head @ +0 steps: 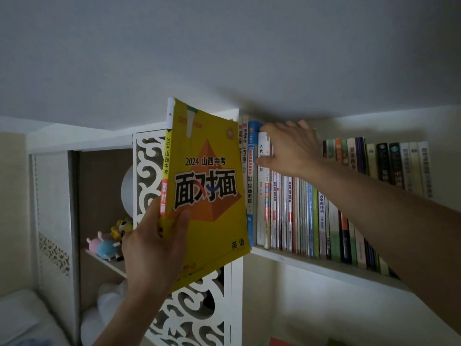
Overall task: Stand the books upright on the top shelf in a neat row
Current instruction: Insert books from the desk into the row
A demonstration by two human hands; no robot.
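My left hand (152, 248) grips a yellow book (208, 196) by its spine and lower cover, holding it upright in front of the left end of the top shelf (299, 259). A long row of upright books (311, 213) fills that shelf. My right hand (290, 149) reaches across and rests on the tops of the books near the row's left end, with its fingers over a white book (261, 186) and next to a blue one (251, 171). Whether it grips a book or only presses on them is unclear.
A white carved fretwork panel (147, 168) stands left of the shelf. Beyond it an open cubby holds small plush toys (109, 242) on a ledge. The ceiling is close above the books. Something red (282, 342) shows at the bottom edge.
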